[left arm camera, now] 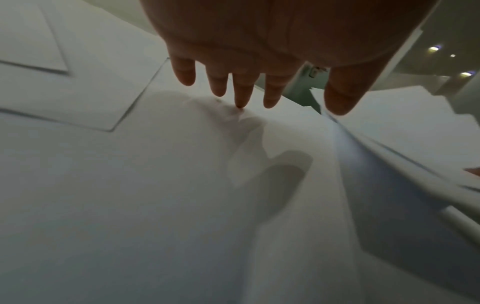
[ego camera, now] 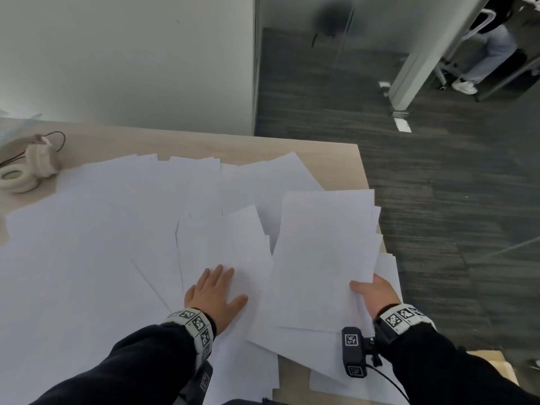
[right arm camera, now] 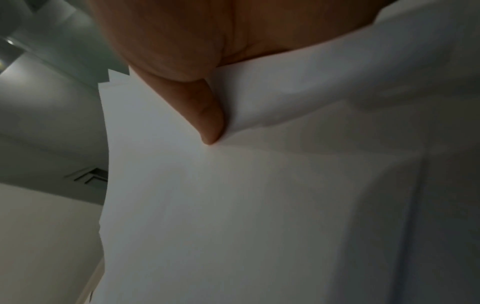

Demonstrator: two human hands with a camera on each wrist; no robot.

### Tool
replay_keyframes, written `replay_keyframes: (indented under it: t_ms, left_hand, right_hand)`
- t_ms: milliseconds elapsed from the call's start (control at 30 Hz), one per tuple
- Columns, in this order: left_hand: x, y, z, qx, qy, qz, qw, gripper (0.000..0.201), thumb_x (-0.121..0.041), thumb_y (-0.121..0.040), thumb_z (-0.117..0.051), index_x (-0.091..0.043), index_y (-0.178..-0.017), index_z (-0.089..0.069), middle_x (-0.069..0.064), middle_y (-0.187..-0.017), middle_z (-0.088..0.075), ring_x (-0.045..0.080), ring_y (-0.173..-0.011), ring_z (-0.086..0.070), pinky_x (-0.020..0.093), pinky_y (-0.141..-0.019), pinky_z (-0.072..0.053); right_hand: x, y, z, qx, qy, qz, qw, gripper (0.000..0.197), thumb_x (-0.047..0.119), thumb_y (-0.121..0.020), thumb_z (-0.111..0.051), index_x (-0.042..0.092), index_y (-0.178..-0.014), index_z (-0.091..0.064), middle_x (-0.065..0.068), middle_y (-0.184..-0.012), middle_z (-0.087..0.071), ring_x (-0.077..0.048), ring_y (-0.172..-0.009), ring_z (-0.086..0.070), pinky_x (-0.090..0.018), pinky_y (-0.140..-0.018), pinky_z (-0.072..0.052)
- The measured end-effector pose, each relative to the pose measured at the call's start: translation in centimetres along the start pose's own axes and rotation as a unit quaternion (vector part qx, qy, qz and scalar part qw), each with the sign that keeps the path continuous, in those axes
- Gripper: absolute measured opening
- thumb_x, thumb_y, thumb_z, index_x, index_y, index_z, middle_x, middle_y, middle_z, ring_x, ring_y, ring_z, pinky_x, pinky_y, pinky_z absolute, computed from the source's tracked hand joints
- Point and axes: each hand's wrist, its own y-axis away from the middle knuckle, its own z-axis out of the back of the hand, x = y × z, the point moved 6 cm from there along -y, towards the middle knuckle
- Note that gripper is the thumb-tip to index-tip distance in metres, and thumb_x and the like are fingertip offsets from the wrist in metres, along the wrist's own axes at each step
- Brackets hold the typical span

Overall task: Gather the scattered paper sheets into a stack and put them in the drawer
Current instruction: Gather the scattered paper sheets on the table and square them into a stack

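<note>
Nearest, the right hand (ego camera: 375, 293) pinches a loose sheaf (ego camera: 324, 258) at the bench's (ego camera: 321, 152) right edge, while the flat left hand (ego camera: 216, 293) presses scattered sheets (ego camera: 102, 229) spreading leftward.

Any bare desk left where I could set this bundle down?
Only a bare strip of desk between the sheets and the wall, beside the headphones. Elsewhere paper covers it, thickest around the left hand and right hand.

1. Matt white paper sheets (ego camera: 122, 229) blanket my table (ego camera: 321, 153), a pale smooth wood-grain top.
2. Cream headphones (ego camera: 29, 168) look like smooth plastic with soft padded cups.
3. The floor (ego camera: 438, 185) is dark, rough carpet.
</note>
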Motion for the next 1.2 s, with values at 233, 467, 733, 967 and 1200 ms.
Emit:
replay_keyframes:
  t_ms: [233, 467, 733, 967, 1200]
  left_hand:
    - [-6.9, 0.7, 1.6, 0.001, 0.220, -0.018, 0.975, 0.063, -0.059, -0.092, -0.052, -0.028, -0.146, -0.041, -0.007, -0.152, -0.040, 0.017, -0.141, -0.037, 0.037, -0.117, -0.028]
    - [-15.7, 3.1, 4.0, 0.022, 0.453, -0.085, 0.887, 0.039, -0.039, -0.073, -0.075, -0.019, -0.106, -0.069, 0.000, -0.097, -0.077, 0.021, -0.090, -0.074, 0.047, -0.091, -0.057]
    - [-17.6, 6.2, 3.2, -0.040, 0.606, -0.120, 0.786, 0.018, -0.019, -0.076, -0.075, -0.015, -0.093, -0.077, 0.014, -0.100, -0.076, 0.030, -0.092, -0.072, 0.042, -0.085, -0.056]
    - [-16.9, 7.7, -0.9, -0.026, 0.497, -0.108, 0.861, 0.029, 0.007, -0.081, -0.070, -0.017, -0.096, -0.073, -0.001, -0.093, -0.078, 0.019, -0.092, -0.073, 0.035, -0.088, -0.054]
    - [-17.1, 7.8, -1.7, -0.051, 0.481, -0.097, 0.870, 0.018, -0.004, -0.088, -0.069, -0.020, -0.095, -0.074, -0.002, -0.094, -0.078, 0.017, -0.094, -0.072, 0.032, -0.088, -0.053]
  right_hand:
    - [-1.2, 0.7, 5.0, 0.003, -0.058, 0.018, 0.998, 0.020, -0.002, -0.088, -0.062, 0.016, -0.091, -0.069, -0.009, -0.099, -0.072, -0.030, -0.095, -0.066, -0.044, -0.094, -0.050]
    - [2.4, 4.9, 7.6, 0.079, -0.156, 0.086, 0.981, 0.020, -0.002, -0.087, -0.065, 0.004, -0.105, -0.070, -0.020, -0.101, -0.074, -0.041, -0.095, -0.069, -0.054, -0.089, -0.054]
    - [3.4, 7.1, 10.3, 0.108, -0.208, 0.151, 0.960, 0.021, -0.008, -0.085, -0.064, 0.001, -0.102, -0.071, -0.018, -0.101, -0.074, -0.033, -0.091, -0.071, -0.041, -0.081, -0.058]
    - [-1.1, 7.8, 10.9, 0.106, -0.076, 0.148, 0.980, 0.013, -0.004, -0.084, -0.069, 0.006, -0.089, -0.075, 0.004, -0.080, -0.077, -0.005, -0.075, -0.072, -0.020, -0.073, -0.053]
    - [-2.8, 7.5, 11.0, 0.102, -0.084, 0.137, 0.982, 0.019, -0.003, -0.085, -0.068, 0.002, -0.102, -0.074, -0.007, -0.097, -0.077, -0.019, -0.092, -0.073, -0.027, -0.085, -0.057]
